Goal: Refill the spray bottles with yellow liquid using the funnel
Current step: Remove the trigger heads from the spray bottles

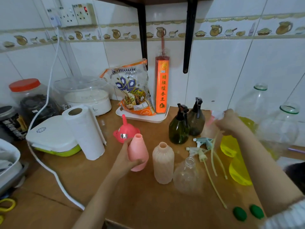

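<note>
My left hand point(127, 158) grips an open pink bottle point(137, 151), tilted slightly on the wooden counter point(115, 187). Just behind it lies the pink funnel point(126, 129), upside down. A ribbed peach bottle point(163, 162) and a clear bottle point(188, 176) stand open beside it. My right hand point(228, 120) holds a white and pink spray head point(217, 115) with its tube hanging down. Two more spray heads point(202, 146) lie on the counter. Two dark spray bottles point(186, 124) keep their black tops. Large clear jugs point(237, 156) at the right hold yellow liquid.
A paper towel roll point(85, 134) and a white and green box point(52, 138) sit at the left, with a white cable point(49, 169) across the counter. A tray point(145, 119) with a snack bag and an orange box stands at the back. Two green caps point(247, 212) lie near the front edge.
</note>
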